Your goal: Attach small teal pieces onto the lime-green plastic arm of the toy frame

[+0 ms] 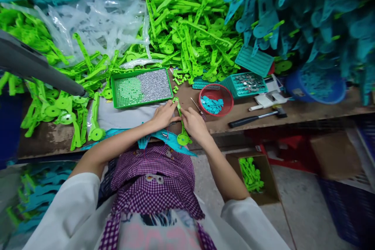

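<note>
My left hand (164, 115) and my right hand (194, 122) meet at the front of the workbench, both with fingers closed on one long green plastic part (182, 133). The part runs from my fingertips back toward me and ends in a round disc. A teal plastic part (172, 140) lies under it at the bench edge. Just beyond my left hand sits a green tray (117, 97) holding many small silver pieces.
A red basket (225, 99) of small teal pieces, a teal basket (234, 90) of metal bits and a hammer (253, 118) lie to the right. Heaps of green parts (190, 19) and teal parts (307, 8) fill the back. A cardboard box (263, 187) stands on the floor.
</note>
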